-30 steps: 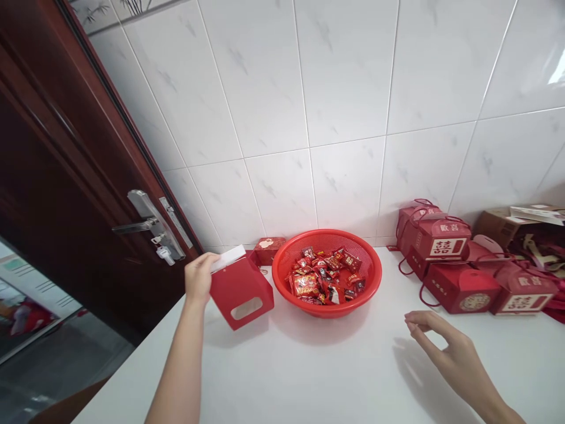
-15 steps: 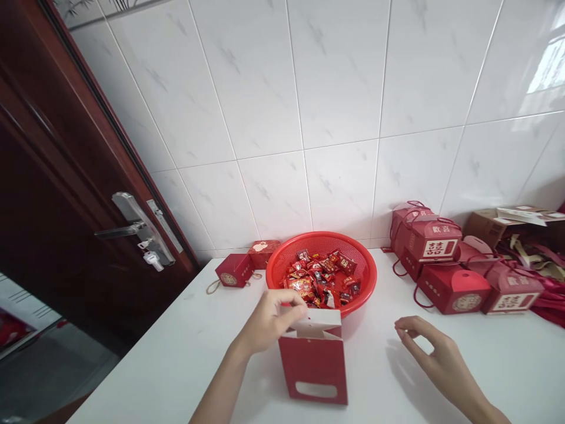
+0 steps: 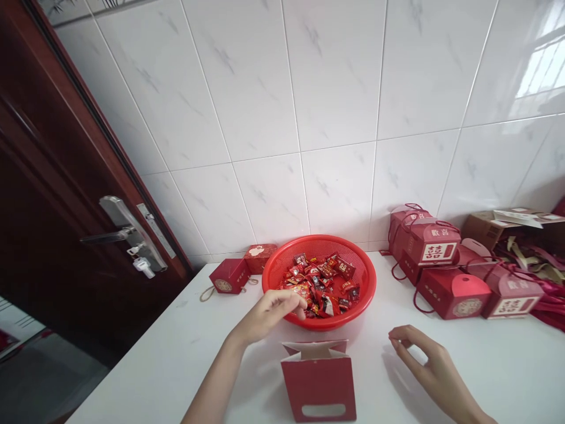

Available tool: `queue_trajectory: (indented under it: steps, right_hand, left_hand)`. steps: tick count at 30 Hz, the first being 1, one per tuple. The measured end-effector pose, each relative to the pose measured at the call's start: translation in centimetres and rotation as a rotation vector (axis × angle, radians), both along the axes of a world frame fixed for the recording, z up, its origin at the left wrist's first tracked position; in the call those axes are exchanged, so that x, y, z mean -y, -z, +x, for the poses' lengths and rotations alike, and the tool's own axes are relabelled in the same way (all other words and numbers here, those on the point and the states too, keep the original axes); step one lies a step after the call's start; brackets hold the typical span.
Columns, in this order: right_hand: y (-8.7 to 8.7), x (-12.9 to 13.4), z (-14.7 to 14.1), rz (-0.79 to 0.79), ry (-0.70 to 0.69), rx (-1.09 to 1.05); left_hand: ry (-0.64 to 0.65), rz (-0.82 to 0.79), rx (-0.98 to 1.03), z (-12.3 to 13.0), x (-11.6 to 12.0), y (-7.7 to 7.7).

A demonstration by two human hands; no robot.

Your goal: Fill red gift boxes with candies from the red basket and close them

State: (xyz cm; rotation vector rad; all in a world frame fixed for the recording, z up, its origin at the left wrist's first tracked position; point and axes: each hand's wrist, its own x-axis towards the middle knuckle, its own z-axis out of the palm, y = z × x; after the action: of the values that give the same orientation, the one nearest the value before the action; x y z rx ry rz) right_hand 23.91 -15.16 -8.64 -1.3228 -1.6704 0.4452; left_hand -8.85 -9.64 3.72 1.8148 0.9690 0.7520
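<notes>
A red paper gift box (image 3: 318,386) stands upright on the white table (image 3: 176,353), its top flaps apart and a slot in its front face. Behind it is a red plastic basket (image 3: 276,268) with several wrapped candies (image 3: 326,274) inside. My left hand (image 3: 273,312) hovers at the basket's near left rim, fingers curled together, with nothing visible in them. It is apart from the gift box. To the right of the box, my right hand (image 3: 424,359) is above the table, thumb and forefinger pinched together. I see nothing between its fingertips.
Two small red boxes (image 3: 229,277) sit left of the basket against the tiled wall (image 3: 339,182). Several red boxes with cords (image 3: 454,291) are piled at the right, beside a cardboard box (image 3: 481,227) with ribbons. A dark door (image 3: 57,206) with keys in its lock is at the left.
My left hand has let go of the gift box's top flap and is now over the basket's rim. The gift box sits lower in view. My right hand has barely moved.
</notes>
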Motion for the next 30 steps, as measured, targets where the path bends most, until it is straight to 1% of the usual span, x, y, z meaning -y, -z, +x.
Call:
queue_trajectory:
  steps: [2,4,6,8,9,11,13,16,19,21,24,26,28,30]
  right_hand:
    - [-0.3,-0.1,-0.3,0.009,0.001,-0.014]
    - [-1.4,-0.3,-0.7,0.043,-0.006,-0.026]
    - [-3.2,-1.0,-1.5,0.111,-0.041,-0.034]
    - [-5.4,-2.3,-2.5,0.156,-0.116,-0.022]
    - [-6.4,-3.2,-3.1,0.142,-0.163,0.005]
    - [-8.1,-5.4,-4.3,0.056,-0.256,0.114]
    - [-9.0,-7.9,-5.6,-0.077,-0.325,0.292]
    - [-9.3,-11.2,-7.4,-0.336,-0.355,0.556]
    - [-8.9,-13.2,-9.1,-0.553,-0.397,0.644]
    - [-8.6,-13.7,-9.9,-0.640,-0.414,0.680]
    - [-8.1,-13.7,-10.5,-0.649,-0.371,0.749]
    - [-7.9,-13.5,-10.5,-0.624,-0.354,0.755]
    - [-7.9,-13.3,-10.4,-0.615,-0.377,0.750]
    - [-8.0,-13.2,-10.2,-0.604,-0.418,0.749]
  left_hand:
    - [0.018,-0.003,-0.102,-0.1,-1.5,0.2]
    - [0.078,-0.005,-0.258,0.1,-3.1,0.6]
    - [0.136,-0.003,-0.406,0.5,-4.8,1.3]
    - [0.181,-0.024,-0.498,1.2,-6.3,2.3]
    - [0.201,-0.044,-0.528,1.5,-6.9,2.8]
    - [0.252,-0.067,-0.598,2.3,-7.9,3.6]
    - [0.289,-0.053,-0.687,2.9,-8.5,4.3]
    - [0.277,-0.005,-0.822,3.4,-8.8,4.8]
    - [0.234,0.027,-0.904,3.6,-8.8,5.0]
    - [0.250,0.017,-0.954,3.7,-8.8,5.0]
    - [0.266,0.022,-1.023,4.0,-8.8,5.0]
    - [0.242,0.053,-1.039,4.3,-8.8,5.0]
    - [0.237,0.073,-1.029,4.4,-8.7,5.1]
    - [0.260,0.065,-0.998,4.5,-8.6,5.2]
